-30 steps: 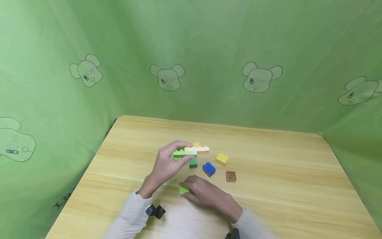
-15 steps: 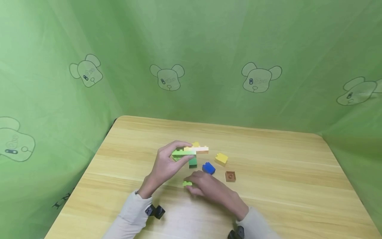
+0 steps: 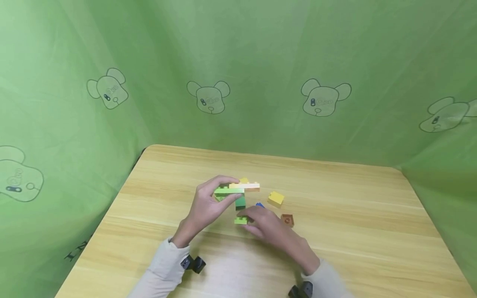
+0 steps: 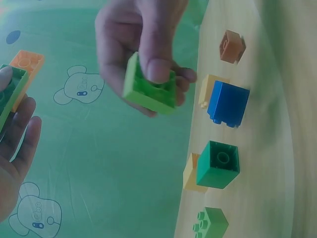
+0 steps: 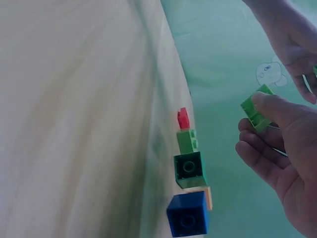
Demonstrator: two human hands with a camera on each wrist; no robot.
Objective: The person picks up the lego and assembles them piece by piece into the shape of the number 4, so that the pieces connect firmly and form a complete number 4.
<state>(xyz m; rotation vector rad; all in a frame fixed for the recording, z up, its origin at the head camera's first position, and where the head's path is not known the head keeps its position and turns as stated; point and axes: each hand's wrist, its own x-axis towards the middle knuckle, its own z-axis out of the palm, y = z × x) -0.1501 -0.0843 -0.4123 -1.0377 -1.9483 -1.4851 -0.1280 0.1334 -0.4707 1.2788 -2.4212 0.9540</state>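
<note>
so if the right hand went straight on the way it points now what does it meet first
Probably the left hand, on its thumb side, judging by the head view. The dark green block also shows near that line but sits lower, on the table; depth is hard to judge.

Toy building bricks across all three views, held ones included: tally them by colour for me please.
Light green bricks: 3
Yellow bricks: 2
Orange brick: 1
Dark green brick: 1
Blue brick: 1
Brown brick: 1
Red brick: 1
Total: 10
</note>
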